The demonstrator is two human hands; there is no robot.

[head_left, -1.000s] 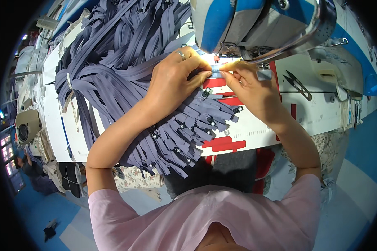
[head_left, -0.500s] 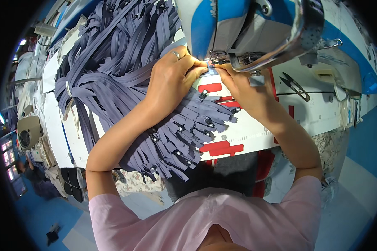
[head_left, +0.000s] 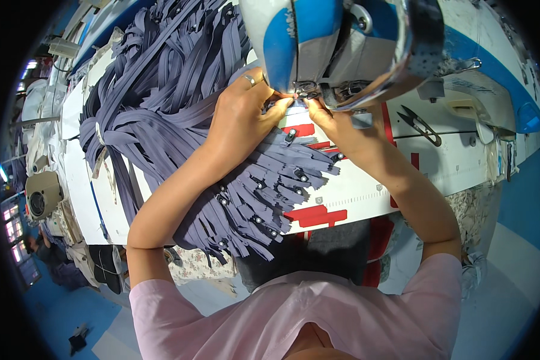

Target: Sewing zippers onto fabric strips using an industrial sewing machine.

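Observation:
My left hand (head_left: 239,117) is closed in a pinch just below the needle area of a white and blue sewing machine (head_left: 318,30). My right hand (head_left: 349,133) pinches from the other side, its fingertips partly behind the machine's metal parts. Between the two sets of fingertips lies a small bluish-grey strip (head_left: 296,108), mostly covered by fingers and bright light, so its kind is unclear. Under and beside my left forearm spreads a big bundle of grey-purple zippers (head_left: 162,129), tied at its left, with black sliders near the loose ends.
Thread snips (head_left: 420,126) lie on the white machine table (head_left: 354,192), right of my right hand. Red tape (head_left: 315,216) marks the table's front. A bent metal bar (head_left: 396,72) hangs over my right fingers. Another person (head_left: 57,261) is at the far left.
Both hands' fingertips have moved slightly away from me, closer in under the needle area, and less of the strip shows. The view has shifted a little; the zipper bundle stays put.

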